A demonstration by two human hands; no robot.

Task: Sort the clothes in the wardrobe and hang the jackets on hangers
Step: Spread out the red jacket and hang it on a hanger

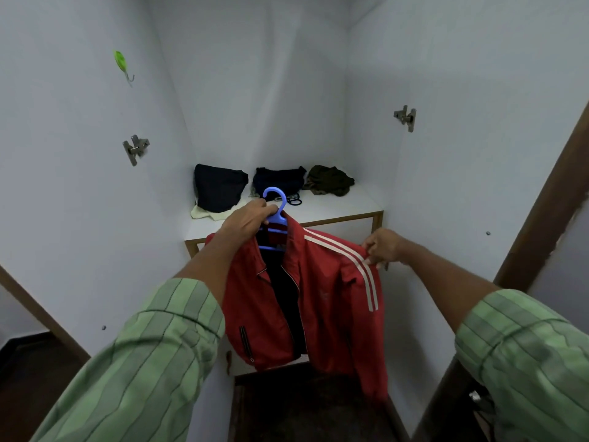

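Red track jacket (318,298), soft and light, hangs on a blue plastic hanger (276,215) before the wardrobe shelf (334,208). My left hand (247,220) grips the hanger's neck; my right hand (381,247) pinches the striped shoulder, the best hold, I judge.

1. One view only, from a wide-angle camera on the person's head.
2. It faces forward and down into a wardrobe, toward its shelf (334,207).
3. It sits close: both forearms reach in from the bottom corners, below the shelf.
4. Walls bow at the edges, probably from lens distortion.
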